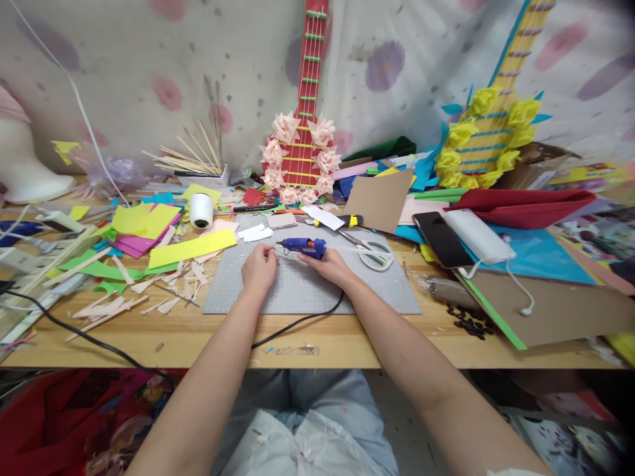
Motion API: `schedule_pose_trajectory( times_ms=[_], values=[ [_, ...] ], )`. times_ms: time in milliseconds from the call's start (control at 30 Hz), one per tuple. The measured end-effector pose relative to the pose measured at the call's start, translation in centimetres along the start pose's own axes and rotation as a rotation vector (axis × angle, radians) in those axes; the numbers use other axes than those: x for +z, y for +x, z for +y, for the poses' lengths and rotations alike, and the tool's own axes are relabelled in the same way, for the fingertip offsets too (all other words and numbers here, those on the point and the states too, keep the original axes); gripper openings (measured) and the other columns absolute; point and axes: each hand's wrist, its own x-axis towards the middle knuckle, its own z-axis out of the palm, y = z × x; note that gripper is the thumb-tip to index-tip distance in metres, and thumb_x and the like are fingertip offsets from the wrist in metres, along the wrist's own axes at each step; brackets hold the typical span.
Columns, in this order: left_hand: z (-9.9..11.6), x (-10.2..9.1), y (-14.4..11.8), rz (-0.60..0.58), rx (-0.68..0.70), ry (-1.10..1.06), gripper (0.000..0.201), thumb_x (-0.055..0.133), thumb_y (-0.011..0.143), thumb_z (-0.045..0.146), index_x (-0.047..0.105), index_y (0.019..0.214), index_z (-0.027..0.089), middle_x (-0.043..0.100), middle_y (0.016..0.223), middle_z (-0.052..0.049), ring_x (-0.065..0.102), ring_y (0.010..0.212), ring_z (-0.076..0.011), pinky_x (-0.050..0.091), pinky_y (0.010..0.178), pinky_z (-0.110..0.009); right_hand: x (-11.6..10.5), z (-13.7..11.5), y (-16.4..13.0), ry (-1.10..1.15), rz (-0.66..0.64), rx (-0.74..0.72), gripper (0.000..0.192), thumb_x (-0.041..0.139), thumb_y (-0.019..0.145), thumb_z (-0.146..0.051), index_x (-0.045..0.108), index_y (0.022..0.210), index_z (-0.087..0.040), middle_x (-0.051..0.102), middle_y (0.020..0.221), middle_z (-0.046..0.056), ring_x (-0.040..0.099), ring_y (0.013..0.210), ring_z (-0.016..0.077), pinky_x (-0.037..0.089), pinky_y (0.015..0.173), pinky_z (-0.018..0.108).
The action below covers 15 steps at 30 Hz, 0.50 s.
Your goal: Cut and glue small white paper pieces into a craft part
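Note:
A blue hot glue gun [311, 247] lies in the grip of my right hand [328, 267], its nozzle aimed left and a glue stick poking out behind. Close by the nozzle, my left hand [259, 270] is closed with its fingertips pinched; whatever sits between them is too small to make out. Both hands are over the grey cutting mat [297, 297]. From the glue gun a black cable [297, 322] curves down past the mat's front edge. Scissors [376, 256] with pale handles rest on the mat to the right, partly behind my right hand.
A red paper guitar [307, 155] with pink flowers stands at the back. Paper scraps [169, 254] and a white cylinder [201, 210] lie left. On the right are a phone [441, 239], a white power bank [480, 236] and cardboard [540, 317]. A power strip [59, 277] is far left.

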Motion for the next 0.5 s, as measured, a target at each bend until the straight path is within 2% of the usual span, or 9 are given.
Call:
schedule_pose_trajectory(
  times_ms=[500],
  values=[
    [0.30,-0.22,-0.06,-0.017,-0.015,0.040,0.020,0.039,0.079,0.028,0.055,0.092,0.024,0.067,0.079,0.002,0.060,0.080,-0.0157,0.039,0.066,-0.027,0.06,0.29,0.14,0.040,0.005,-0.003,0.048,0.054,0.065,-0.056,0.066,0.088,-0.015,0.056,0.062,0.000,0.049,0.065,0.0133,0.040,0.065,0.025]
  ],
)
